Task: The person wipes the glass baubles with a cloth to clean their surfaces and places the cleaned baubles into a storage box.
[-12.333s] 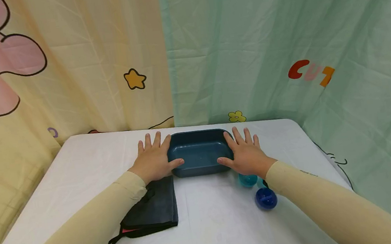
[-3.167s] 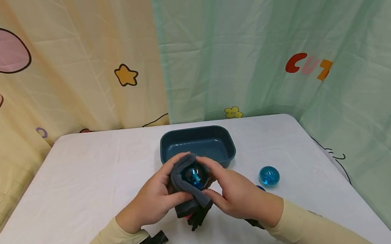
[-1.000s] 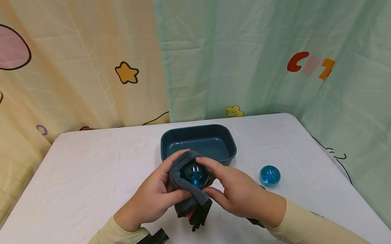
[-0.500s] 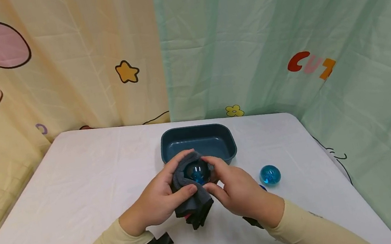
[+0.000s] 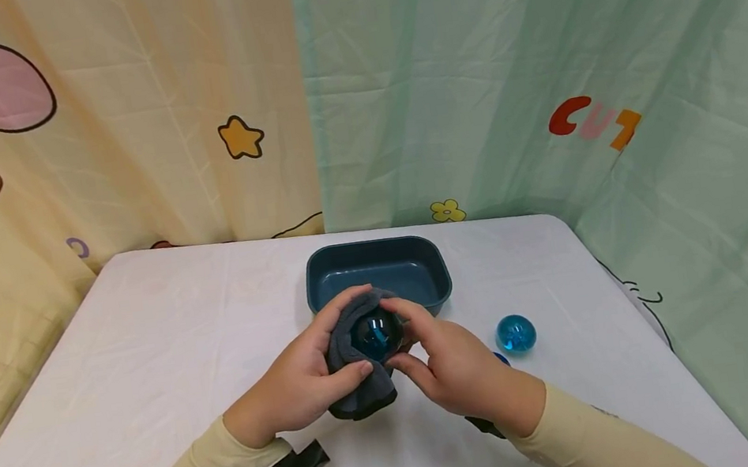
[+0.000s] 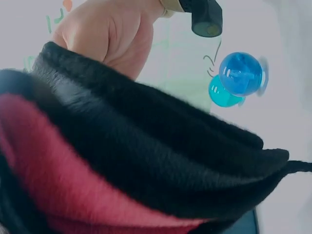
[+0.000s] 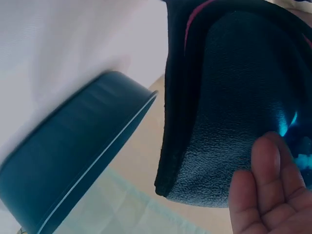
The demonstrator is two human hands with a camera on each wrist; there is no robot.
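Observation:
My left hand (image 5: pixel 302 387) holds a dark grey cloth (image 5: pixel 364 404) wrapped around the left side of a clear blue ball (image 5: pixel 377 334). The right hand (image 5: pixel 461 369) grips the ball from the other side, thumb below and forefinger above. Both hands are in front of a dark teal basin (image 5: pixel 381 280). In the left wrist view the cloth (image 6: pixel 161 141) hangs in folds, showing black edging and a pink side. From the right wrist, fingers (image 7: pixel 265 170) show against the cloth beside the shiny ball (image 7: pixel 304 161).
To the right on the white table (image 5: pixel 182 348) lies a light blue ball (image 5: pixel 516 334). A darker blue ball (image 5: pixel 502 358) is mostly hidden behind the right wrist; the left wrist view shows this blue ball (image 6: pixel 240 74) whole. Printed curtains (image 5: pixel 469 92) enclose the table.
Earlier, both hands touched the basin and the cloth lay folded at left; cloth and ball are now held up. In the last second the cloth shifted around the ball, and its pink part left the head view.

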